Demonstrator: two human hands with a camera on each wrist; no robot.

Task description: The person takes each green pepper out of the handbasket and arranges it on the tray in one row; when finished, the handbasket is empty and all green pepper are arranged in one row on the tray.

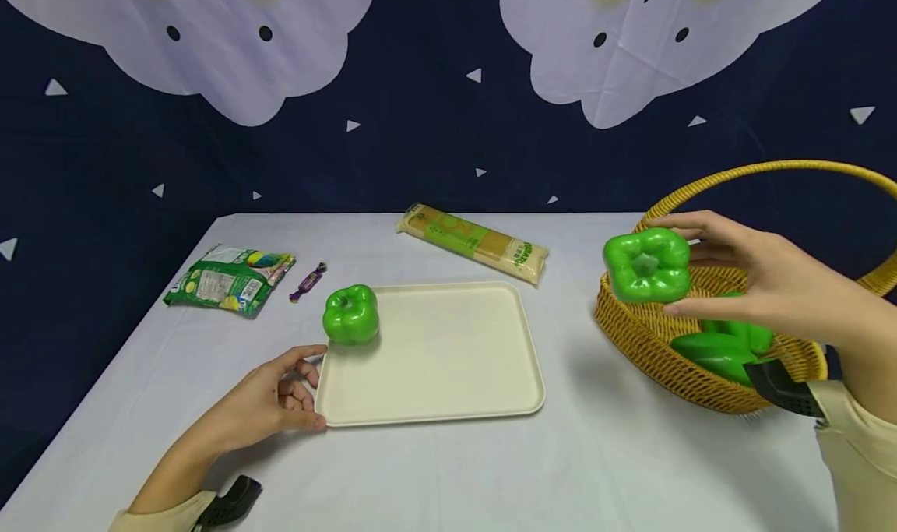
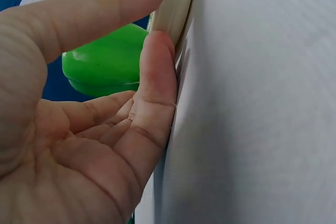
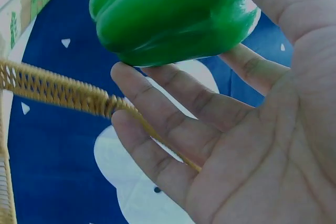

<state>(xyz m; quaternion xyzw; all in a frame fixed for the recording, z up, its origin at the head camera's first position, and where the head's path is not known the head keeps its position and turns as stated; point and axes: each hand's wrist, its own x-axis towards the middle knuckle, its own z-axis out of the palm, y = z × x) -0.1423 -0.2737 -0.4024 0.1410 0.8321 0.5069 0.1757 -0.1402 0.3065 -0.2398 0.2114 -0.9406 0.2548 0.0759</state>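
Note:
My right hand [image 1: 764,271] holds a glossy green bell pepper [image 1: 646,266] between thumb and fingertips, raised over the left side of the wicker basket [image 1: 648,349]. In the right wrist view the pepper [image 3: 168,19] rests against the fingertips, its stem end out of sight. A second green bell pepper [image 1: 350,315] sits on the left end of a cream tray [image 1: 448,361]. At that tray's left edge my left hand [image 1: 269,396] touches the rim with an extended forefinger and thumb, its other fingers loosely bent. The left wrist view shows fingertips right at the tray's rim [image 2: 176,3].
Inside the basket lie more green vegetables [image 1: 722,353], partly behind the right wrist; a tall handle [image 1: 764,166] arches above. Behind the tray is a long pack of noodles [image 1: 473,242]. A green packet [image 1: 227,279] and a purple wrapped candy [image 1: 308,283] lie at the left.

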